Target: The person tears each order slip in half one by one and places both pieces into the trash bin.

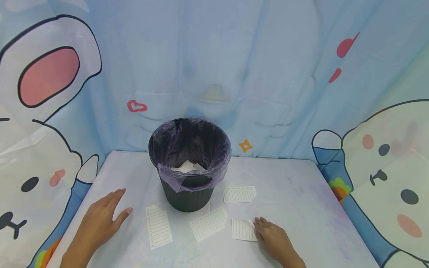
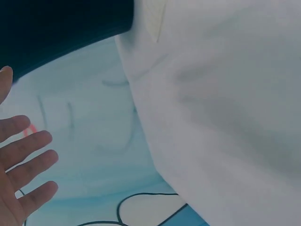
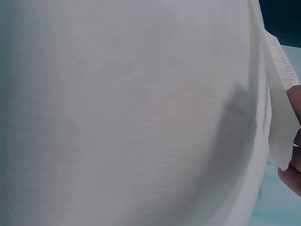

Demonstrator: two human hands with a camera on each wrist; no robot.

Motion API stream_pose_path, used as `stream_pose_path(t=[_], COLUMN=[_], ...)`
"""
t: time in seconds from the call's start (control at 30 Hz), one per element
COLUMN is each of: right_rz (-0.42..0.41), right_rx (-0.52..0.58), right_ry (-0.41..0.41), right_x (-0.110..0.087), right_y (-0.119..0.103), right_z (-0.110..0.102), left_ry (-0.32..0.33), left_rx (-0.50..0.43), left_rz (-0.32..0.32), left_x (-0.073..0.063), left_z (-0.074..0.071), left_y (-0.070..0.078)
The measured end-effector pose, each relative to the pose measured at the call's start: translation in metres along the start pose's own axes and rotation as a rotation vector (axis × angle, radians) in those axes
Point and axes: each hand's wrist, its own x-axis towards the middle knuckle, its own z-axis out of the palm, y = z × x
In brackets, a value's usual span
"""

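Observation:
My right hand (image 1: 275, 240) pinches the right edge of a lined paper slip (image 1: 242, 229) at the front right of the table. In the right wrist view this slip (image 3: 281, 127) is bent up at the edge beside the fingertips (image 3: 290, 179). My left hand (image 1: 99, 222) holds nothing, its fingers spread and thumb apart, over the left side of the table. Nearest to it lies another lined slip (image 1: 159, 227) with a column of small marks. Two more slips, a tilted one (image 1: 209, 224) and a level one (image 1: 239, 194), lie in the middle and farther back.
A black bin (image 1: 187, 199) with a purple plastic liner (image 1: 217, 173) stands at the back of the white table (image 1: 288, 201), with crumpled white paper (image 1: 188, 166) inside. Behind the table hangs a light blue cartoon-print curtain (image 1: 268, 74).

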Motion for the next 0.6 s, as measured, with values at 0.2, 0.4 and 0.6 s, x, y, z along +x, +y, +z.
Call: stream_pose_path(t=[0.2,0.4,0.6], right_rz=[-0.072,-0.152,-0.302], right_rx=[-0.028,-0.064,-0.066], right_ry=[0.143,0.249,0.376], right_x=[0.001,0.002,0.006], right_y=[-0.005,-0.02,-0.039], right_z=[-0.017,-0.04,-0.063], left_ry=[0.099,0.115,0.116], left_rx=[-0.019,-0.035,-0.041], left_rz=[0.1,0.16,0.222], left_x=[0.001,0.002,0.003], left_z=[-0.008,-0.016,-0.02], left_y=[0.018,0.04,0.06])
